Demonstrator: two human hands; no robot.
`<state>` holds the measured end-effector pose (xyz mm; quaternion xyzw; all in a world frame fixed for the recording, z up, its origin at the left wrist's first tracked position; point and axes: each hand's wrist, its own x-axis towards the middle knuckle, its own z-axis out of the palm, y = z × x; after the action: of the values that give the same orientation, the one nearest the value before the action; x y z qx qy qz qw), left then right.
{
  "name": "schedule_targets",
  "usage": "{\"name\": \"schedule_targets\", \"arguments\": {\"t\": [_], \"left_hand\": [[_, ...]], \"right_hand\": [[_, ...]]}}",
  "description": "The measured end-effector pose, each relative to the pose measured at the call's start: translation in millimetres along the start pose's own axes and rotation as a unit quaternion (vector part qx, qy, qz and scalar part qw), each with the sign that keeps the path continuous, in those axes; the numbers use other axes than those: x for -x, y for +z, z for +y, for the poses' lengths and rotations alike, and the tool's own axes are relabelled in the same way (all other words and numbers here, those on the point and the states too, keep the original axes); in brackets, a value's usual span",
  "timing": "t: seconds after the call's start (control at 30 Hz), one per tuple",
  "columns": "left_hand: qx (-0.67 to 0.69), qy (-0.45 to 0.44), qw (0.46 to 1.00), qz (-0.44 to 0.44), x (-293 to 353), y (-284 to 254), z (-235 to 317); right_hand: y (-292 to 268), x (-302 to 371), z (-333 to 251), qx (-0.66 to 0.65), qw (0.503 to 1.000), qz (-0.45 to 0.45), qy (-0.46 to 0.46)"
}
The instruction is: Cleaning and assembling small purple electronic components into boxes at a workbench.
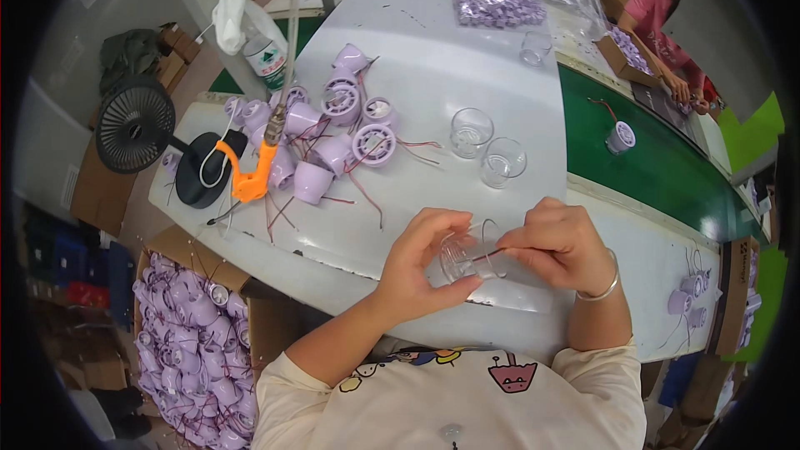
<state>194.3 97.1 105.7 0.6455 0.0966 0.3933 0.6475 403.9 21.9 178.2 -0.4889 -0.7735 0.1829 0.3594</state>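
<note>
My left hand [410,271] is wrapped round a clear cup [455,260], tilted on its side with its mouth toward the right. In the pinched fingers of my right hand [560,246] is a thin dark stick [490,254], its tip reaching into the cup's mouth. What the tip touches inside cannot be made out. Just beyond my hands, two more clear cups, one [472,133] slightly farther than the other [503,163], stand upright on the white table [400,217].
Purple motor housings [313,182] with wires are heaped at left, near an orange air gun [252,175] and a black fan [136,125]. A full carton [250,317] stands lower left. A green conveyor belt [658,158] carries one housing; a co-worker [654,25] is beyond.
</note>
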Motion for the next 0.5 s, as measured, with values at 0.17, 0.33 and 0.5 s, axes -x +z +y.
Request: {"name": "schedule_targets", "arguments": {"t": [0.17,0.33,0.5], "left_hand": [[-0.022,0.066,0.997,0.020,16,-13,19],[-0.117,0.067,0.991,0.004,21,-20,29],[-0.138,-0.002,0.990,-0.044,20,-11,32]], "right_hand": [[24,-10,-12,-0.195,0.978,-0.013,0.069],[33,-15,-20,-0.242,0.965,-0.052,0.083],[43,-15,-20,-0.164,0.986,-0.011,0.026]]}}
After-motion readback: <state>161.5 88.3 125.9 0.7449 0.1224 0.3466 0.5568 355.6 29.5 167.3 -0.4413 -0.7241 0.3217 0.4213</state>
